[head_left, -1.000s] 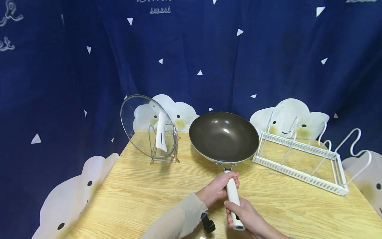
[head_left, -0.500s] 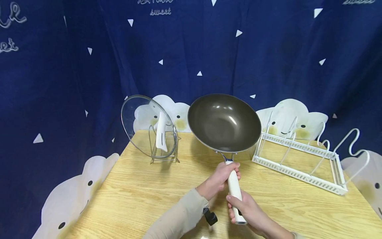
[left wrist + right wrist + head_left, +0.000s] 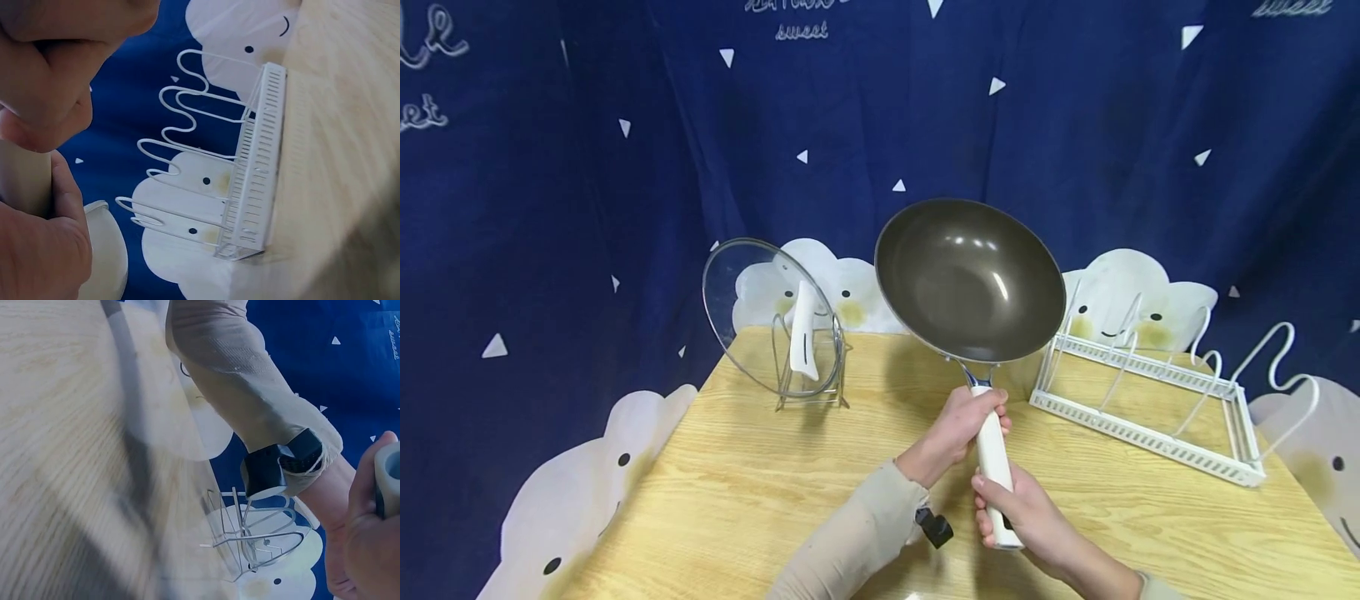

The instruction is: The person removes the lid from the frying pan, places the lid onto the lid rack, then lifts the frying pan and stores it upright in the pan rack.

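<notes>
A dark-lined wok is held above the table by its long white handle, its hollow side tilted toward me. My left hand grips the handle near the pan, and my right hand grips it near its end. In the left wrist view both hands wrap the handle, with part of the wok's pale outside below. In the right wrist view the handle's hollow end pokes out of my right hand.
A glass lid with a white handle leans in a small wire stand at the left. A white rack with upright wire dividers stands at the right, just beside the wok. Behind the wooden table hangs a blue curtain.
Both hands have raised the wok and shifted it slightly right, and its hollow side faces me more. The lid and the racks have stayed in place.
</notes>
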`<move>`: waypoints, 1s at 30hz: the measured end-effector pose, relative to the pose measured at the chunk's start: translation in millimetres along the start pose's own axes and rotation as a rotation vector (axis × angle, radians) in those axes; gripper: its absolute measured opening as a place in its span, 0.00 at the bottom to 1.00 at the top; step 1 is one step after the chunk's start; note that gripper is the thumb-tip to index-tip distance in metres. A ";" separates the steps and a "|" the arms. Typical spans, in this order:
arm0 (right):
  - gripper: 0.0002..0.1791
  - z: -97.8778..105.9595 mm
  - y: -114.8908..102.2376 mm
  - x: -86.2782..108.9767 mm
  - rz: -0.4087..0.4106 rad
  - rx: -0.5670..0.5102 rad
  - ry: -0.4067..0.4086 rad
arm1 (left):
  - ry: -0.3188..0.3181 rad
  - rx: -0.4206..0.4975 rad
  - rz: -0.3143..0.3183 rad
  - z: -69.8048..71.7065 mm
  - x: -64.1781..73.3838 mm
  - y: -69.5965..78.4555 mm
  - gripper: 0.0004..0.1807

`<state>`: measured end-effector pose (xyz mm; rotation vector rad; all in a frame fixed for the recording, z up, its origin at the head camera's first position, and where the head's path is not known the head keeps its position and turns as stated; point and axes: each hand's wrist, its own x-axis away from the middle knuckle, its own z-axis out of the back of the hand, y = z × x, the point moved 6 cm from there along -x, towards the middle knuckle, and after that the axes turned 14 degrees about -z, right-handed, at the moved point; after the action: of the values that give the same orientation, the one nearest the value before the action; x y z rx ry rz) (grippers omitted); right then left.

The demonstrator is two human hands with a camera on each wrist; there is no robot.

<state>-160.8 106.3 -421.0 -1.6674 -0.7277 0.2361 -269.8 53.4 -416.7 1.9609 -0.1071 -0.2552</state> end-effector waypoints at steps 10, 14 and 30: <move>0.05 0.9 -7.7 4.7 -0.036 -0.089 -0.053 | 0.008 -0.129 -0.093 -9.4 -3.1 18.3 0.09; 0.08 3.0 -9.7 6.4 -0.085 -0.096 0.081 | -0.003 -0.166 -0.109 -17.5 -2.3 25.6 0.10; 0.06 17.4 -29.3 24.7 0.139 -0.120 -0.051 | -0.122 -0.118 -0.143 -52.2 -10.1 34.7 0.12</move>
<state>-160.4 136.5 -391.7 -1.8349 -0.6755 0.3396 -266.2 88.7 -364.0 1.8375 -0.0304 -0.4645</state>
